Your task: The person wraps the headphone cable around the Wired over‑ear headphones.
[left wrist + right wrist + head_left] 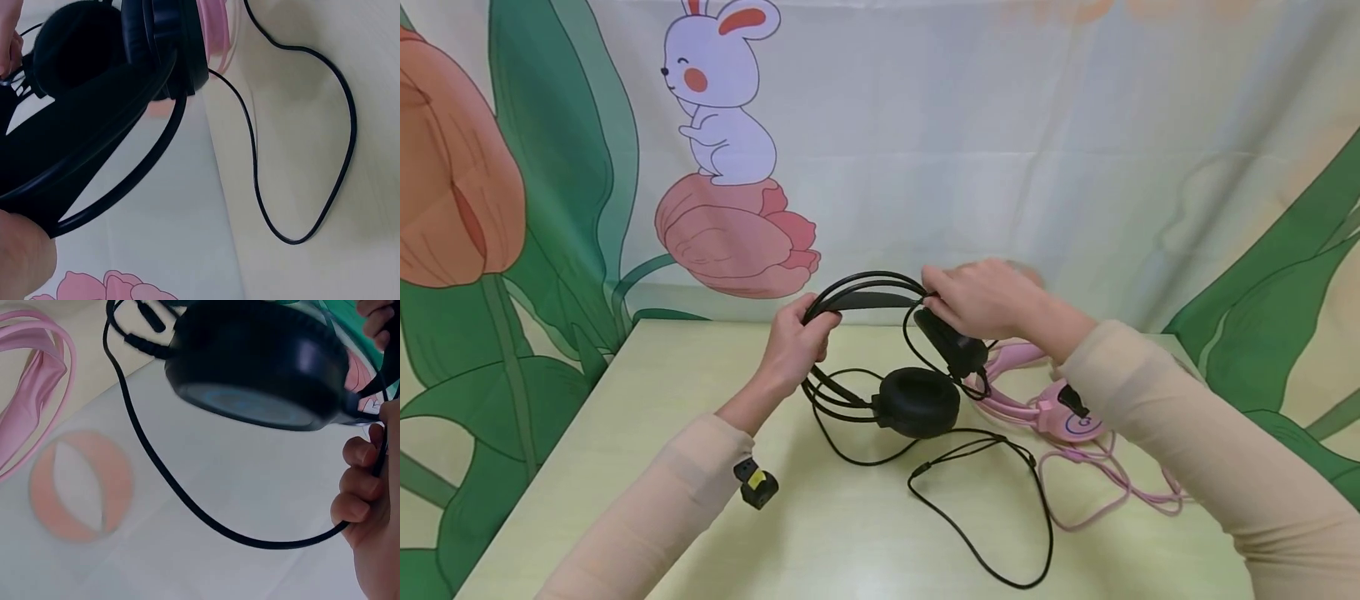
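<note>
Black headphones (872, 302) are held up over the table (842, 533) between the person's two hands, and I follow them through the head and wrist views. Closest to me are the beige sleeves, the left (655, 500) and the right (1180, 433), each with a small black device strapped near the wrist; the left device (758, 487) carries a yellow patch. Just past them, the black cable (1051, 525) lies on the tabletop in a wide loop. Beyond it I see the lower ear cup (917, 403), its cushion turned toward me; I cannot tell whether it touches the surface.

On my left, the left hand (797, 342) grips the headband, thumb and fingers closed around it. At the band's other end, the right hand (981, 296) has its fingers curled on the headphones above the upper ear cup (953, 346), and the right wrist view shows a stretch of cable meeting those fingers. To the right, partly behind the black pair, pink headphones (1063, 414) rest on the table with their pink cable (1123, 482) bunched beside them. Farthest off hangs a pale cloth (910, 108) printed with a white rabbit (722, 92) and tulips.
</note>
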Demonstrator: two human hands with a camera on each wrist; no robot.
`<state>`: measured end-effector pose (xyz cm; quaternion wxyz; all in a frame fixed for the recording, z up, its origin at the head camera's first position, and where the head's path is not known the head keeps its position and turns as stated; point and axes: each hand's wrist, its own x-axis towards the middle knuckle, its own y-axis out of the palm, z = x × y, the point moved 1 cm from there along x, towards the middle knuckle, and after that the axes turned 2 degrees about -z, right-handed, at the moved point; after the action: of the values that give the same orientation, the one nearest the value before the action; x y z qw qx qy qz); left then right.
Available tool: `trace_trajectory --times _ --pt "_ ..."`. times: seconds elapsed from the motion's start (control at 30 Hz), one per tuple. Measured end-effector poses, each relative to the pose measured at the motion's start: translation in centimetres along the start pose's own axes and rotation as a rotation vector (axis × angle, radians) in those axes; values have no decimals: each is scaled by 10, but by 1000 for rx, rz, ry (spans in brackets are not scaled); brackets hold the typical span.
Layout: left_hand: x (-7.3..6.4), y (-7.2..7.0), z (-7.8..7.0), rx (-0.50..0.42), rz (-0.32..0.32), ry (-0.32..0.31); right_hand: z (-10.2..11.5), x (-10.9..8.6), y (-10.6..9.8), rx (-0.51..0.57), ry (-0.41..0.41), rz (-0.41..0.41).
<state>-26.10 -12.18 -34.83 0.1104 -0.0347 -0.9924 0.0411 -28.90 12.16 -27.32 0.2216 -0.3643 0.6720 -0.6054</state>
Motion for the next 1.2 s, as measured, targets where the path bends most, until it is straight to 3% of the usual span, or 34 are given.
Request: trace_trajectory --times 0.17,0.4,0.83,1.03,1.2 --pt "-2 -3 4 -118 85 4 -3 -3 0 46 21 24" --pt "-6 -5 6 -274 196 -46 -2 -7 -3 158 -14 -11" --pt "-10 -9 16 -347 320 -77 -12 -12 3 221 6 -36" --pt "-10 -9 17 -402 388 -73 -20 -13 10 278 -19 -90" --pt "-11 -9 18 -413 403 -87 -23 -12 15 268 -23 -117"
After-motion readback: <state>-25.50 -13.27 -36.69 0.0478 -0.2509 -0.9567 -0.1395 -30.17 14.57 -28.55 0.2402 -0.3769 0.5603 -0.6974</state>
